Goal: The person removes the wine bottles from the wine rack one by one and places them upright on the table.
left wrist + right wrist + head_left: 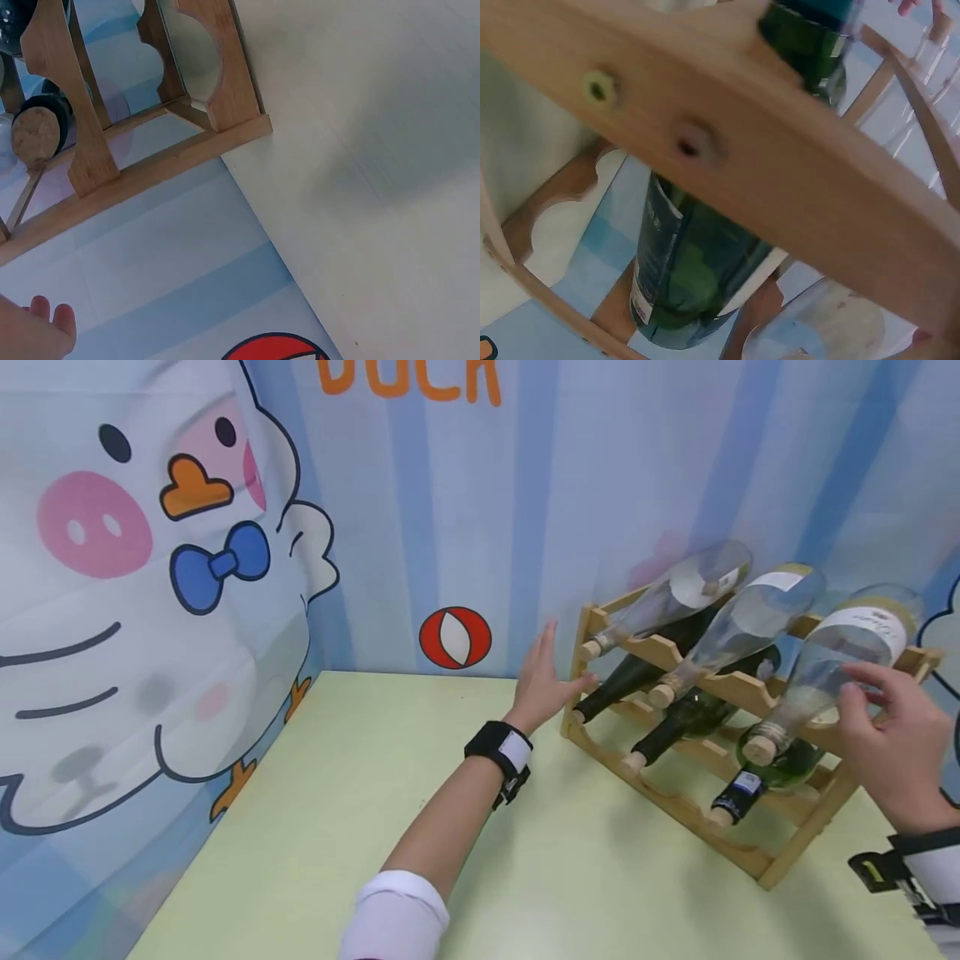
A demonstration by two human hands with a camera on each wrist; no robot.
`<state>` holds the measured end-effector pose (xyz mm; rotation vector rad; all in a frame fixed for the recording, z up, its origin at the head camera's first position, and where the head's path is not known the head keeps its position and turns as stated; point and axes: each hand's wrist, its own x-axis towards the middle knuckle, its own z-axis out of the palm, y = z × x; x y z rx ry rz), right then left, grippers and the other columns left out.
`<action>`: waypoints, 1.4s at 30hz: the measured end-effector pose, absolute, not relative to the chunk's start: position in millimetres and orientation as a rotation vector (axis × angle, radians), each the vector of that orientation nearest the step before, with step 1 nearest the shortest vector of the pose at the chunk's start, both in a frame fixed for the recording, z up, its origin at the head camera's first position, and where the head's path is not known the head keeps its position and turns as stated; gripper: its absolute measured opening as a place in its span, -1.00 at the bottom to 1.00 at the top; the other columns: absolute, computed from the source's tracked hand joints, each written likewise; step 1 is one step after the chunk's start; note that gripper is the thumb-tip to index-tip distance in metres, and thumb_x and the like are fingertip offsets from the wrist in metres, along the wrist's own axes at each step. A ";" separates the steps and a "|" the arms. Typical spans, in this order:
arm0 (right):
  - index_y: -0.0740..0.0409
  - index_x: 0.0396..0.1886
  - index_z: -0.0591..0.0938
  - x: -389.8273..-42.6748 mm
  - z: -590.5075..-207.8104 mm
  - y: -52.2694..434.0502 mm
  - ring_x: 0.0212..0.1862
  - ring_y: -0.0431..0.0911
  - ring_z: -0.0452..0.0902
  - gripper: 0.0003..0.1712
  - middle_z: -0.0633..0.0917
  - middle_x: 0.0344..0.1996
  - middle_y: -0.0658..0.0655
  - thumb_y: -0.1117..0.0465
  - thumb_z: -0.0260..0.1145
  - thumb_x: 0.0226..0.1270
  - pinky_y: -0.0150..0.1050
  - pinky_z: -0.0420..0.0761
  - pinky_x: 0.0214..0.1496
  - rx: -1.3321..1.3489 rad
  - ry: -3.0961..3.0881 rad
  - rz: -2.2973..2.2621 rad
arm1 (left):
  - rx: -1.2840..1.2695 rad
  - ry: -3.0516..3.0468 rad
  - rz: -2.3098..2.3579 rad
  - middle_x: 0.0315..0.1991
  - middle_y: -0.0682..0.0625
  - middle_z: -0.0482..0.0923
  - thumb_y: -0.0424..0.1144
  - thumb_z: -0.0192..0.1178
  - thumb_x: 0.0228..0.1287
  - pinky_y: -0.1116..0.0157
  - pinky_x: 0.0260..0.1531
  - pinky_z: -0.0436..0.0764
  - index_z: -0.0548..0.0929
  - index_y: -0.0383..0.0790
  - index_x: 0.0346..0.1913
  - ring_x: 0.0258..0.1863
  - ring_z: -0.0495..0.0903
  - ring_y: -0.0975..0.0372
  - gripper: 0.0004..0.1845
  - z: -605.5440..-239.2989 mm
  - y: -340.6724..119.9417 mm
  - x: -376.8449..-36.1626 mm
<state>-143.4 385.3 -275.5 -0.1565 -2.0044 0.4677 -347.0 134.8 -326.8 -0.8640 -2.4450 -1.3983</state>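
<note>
Wooden beam (795,195) slants upper left to lower right, slightly blurred; two round fittings along its upper-left half. Green bottle (694,270) behind it, showing below and above; pale label on left side. Scalloped slat (559,184) at left. Clear bottle (821,319), lower right. Fingertips (907,7) at top right edge.

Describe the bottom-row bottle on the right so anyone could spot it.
On the pale table stands a two-row wooden wine rack. In its lower row, nearest the right hand, lies a corked green wine bottle. Unlike its row neighbours, it shows a pale label on its black neck.
</note>
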 end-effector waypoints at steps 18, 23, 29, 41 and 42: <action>0.56 -0.55 0.56 -156.6 -310.6 365.3 -0.46 -0.05 0.32 -0.69 0.59 -0.49 0.44 0.46 -0.10 0.12 -0.69 0.12 -0.30 -0.005 -1.673 0.449 | -0.549 -1.659 -2.523 0.17 0.15 0.36 -0.06 0.20 0.10 0.27 0.14 0.33 -0.12 -0.11 0.36 0.26 0.20 0.26 -0.12 -324.3 171.3 -320.8; 0.56 -0.56 0.56 -158.7 -311.1 366.6 -0.50 0.01 0.28 -0.69 0.58 -0.52 0.44 0.46 -0.10 0.11 -0.70 0.11 -0.31 -0.001 -1.659 0.432 | -0.544 -1.656 -2.460 0.20 -0.03 0.31 -0.25 0.19 0.12 0.32 0.08 0.39 0.23 -0.28 0.24 0.24 0.23 0.20 -0.38 -312.0 161.3 -308.2; 0.57 -0.53 0.55 -156.9 -310.2 374.5 -0.52 0.12 0.29 -0.69 0.55 -0.52 0.46 0.45 -0.11 0.15 -0.72 0.07 -0.25 -0.027 -1.673 0.406 | -0.570 -1.721 -2.323 -0.02 -0.06 0.49 -0.25 0.19 0.11 0.41 -0.20 0.48 0.51 -0.25 0.05 -0.15 0.47 0.27 -0.60 -308.3 149.9 -300.1; 0.49 -0.29 0.53 -151.1 -300.4 389.1 -0.41 -0.49 0.13 -0.65 0.48 -0.49 -0.13 0.39 -0.17 0.22 -0.59 0.06 -0.32 -0.242 -1.850 0.562 | -0.759 -1.596 -2.128 -0.41 -0.24 0.49 -0.37 0.14 0.12 0.50 -0.47 0.42 0.51 -0.40 -0.05 -0.54 0.39 0.46 -0.69 -279.7 123.8 -278.0; 0.41 -0.26 0.55 -149.7 -296.7 388.1 -0.40 -0.52 0.13 -0.65 0.42 -0.45 -0.26 0.37 -0.18 0.25 -0.57 0.08 -0.33 -0.304 -1.882 0.626 | -0.752 -1.588 -2.132 -0.40 -0.22 0.51 -0.38 0.14 0.12 0.49 -0.46 0.44 0.52 -0.39 -0.05 -0.51 0.42 0.44 -0.70 -280.9 120.9 -278.8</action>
